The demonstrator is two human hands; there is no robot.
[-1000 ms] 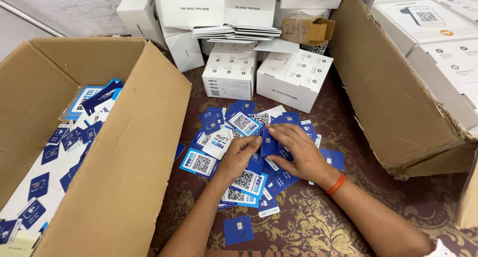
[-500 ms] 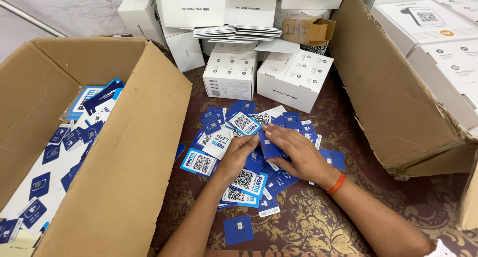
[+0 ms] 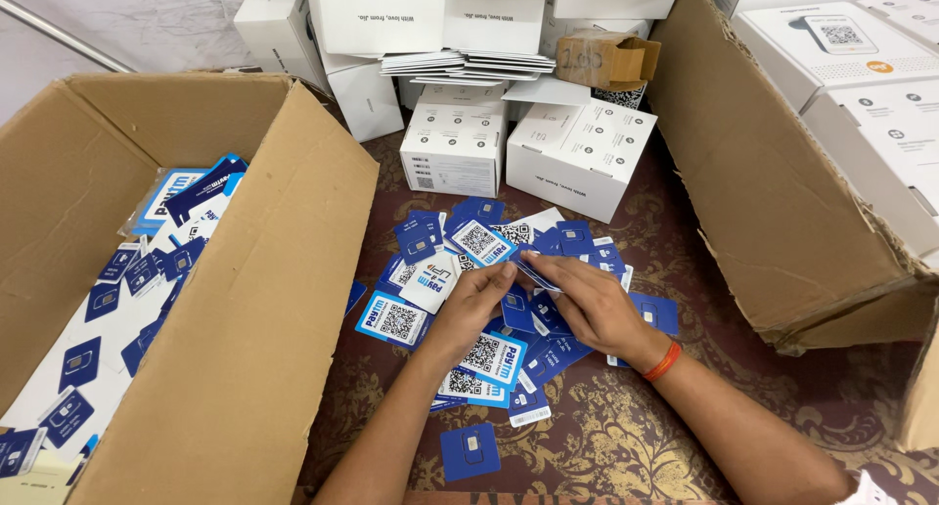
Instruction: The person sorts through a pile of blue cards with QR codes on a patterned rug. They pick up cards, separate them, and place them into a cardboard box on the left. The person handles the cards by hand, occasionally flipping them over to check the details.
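My right hand (image 3: 592, 305) pinches a small stack of blue cards (image 3: 533, 270) at its fingertips, edge-on and tilted up off the pile, probably so the edges can be squared. My left hand (image 3: 476, 305) is closed in against the same stack from the left, fingers curled and touching it; the two hands meet over the middle of the pile. An orange band (image 3: 663, 361) sits on the right wrist.

Under and around the hands: a loose spread of blue chip cards and white code cards (image 3: 489, 356) on the patterned brown table (image 3: 626, 437), overlapping and unsorted. One blue card (image 3: 469, 451) lies alone, near, apart from the spread.

Left: a large open cardboard box (image 3: 264, 300), its flap leaning toward the pile; more blue cards (image 3: 108, 300) lie inside on the bottom, loose.

Far: two small white boxes (image 3: 577, 153) standing just beyond the spread, taller white cartons stacked behind, with a sheaf of flat white sheets (image 3: 469, 65) on top and a small brown carton (image 3: 606, 57).

Right: a second cardboard box (image 3: 773, 192), tipped, with printed white boxes behind it.
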